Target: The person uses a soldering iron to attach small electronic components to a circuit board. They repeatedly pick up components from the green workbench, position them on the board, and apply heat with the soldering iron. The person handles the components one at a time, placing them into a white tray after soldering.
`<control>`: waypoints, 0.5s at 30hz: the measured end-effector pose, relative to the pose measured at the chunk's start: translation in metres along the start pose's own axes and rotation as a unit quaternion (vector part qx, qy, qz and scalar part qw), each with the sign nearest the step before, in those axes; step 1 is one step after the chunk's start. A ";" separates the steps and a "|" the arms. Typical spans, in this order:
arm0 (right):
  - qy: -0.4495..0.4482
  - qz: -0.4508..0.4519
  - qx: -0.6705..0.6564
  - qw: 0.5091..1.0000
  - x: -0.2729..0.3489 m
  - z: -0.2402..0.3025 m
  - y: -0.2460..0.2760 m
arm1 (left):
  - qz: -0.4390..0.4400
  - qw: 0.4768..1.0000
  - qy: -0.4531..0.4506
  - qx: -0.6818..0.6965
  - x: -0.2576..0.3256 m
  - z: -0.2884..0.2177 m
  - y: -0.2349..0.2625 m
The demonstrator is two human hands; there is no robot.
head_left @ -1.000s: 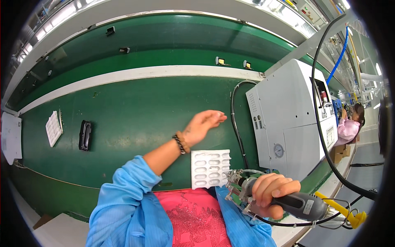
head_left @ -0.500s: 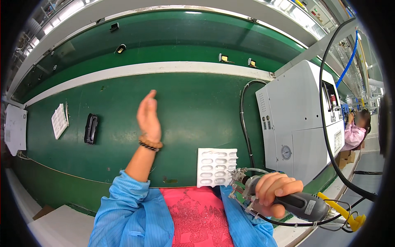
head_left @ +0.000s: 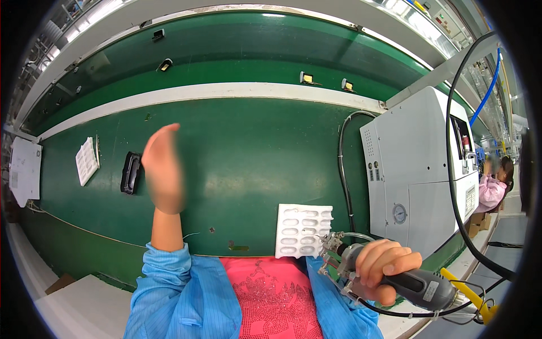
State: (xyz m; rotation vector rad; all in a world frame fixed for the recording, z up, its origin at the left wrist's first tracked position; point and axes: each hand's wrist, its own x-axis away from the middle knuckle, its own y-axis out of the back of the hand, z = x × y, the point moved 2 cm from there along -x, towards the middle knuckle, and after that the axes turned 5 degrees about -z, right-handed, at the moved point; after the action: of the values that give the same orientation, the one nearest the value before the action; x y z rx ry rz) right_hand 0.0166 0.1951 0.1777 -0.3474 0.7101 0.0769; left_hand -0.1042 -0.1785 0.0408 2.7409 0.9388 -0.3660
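My right hand [head_left: 385, 270] is wrapped round a grey power screwdriver [head_left: 419, 289] with a metal head, a thin tube and a cable. Its tip reaches over the right edge of a white moulded tray [head_left: 289, 232] with oval pockets, close to my body. My left hand [head_left: 164, 169] is lifted over the green table, blurred by motion. Its fingers look stretched out, and I see nothing in them. Just left of that hand lies a black oblong plastic housing [head_left: 131, 173]. Farther left sits another white pocketed tray [head_left: 87, 161].
A large grey machine [head_left: 418, 169] stands at the right, with a black hose [head_left: 341, 164] beside it. A cable hangs down in front. Behind a white rail [head_left: 226, 90], several small parts lie on a green strip. A person in pink [head_left: 490, 191] sits at far right.
My left hand has moved left, from the middle of the table towards the black housing. The right hand keeps its grip on the screwdriver in nearly the same place. The view has shifted slightly.
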 end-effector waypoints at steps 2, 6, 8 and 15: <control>-0.007 0.013 0.003 1.000 -0.003 0.001 0.000 | 0.119 0.988 0.057 0.080 0.022 -0.058 -0.023; 0.006 -0.015 0.013 1.000 -0.004 0.002 -0.003 | 0.416 0.831 -0.100 0.356 0.055 -0.174 -0.040; 0.017 -0.017 0.013 1.000 0.003 0.002 -0.007 | 0.459 0.691 -0.039 0.557 0.076 -0.201 -0.046; -0.026 0.089 0.031 0.995 -0.002 0.008 0.007 | 0.437 0.496 0.106 0.743 0.120 -0.229 -0.055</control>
State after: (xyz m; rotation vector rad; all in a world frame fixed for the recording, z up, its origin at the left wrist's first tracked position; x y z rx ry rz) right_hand 0.0189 0.2042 0.1821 -0.2213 0.6882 0.2312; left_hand -0.0095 -0.0028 0.2137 3.9659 -1.8797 -0.8641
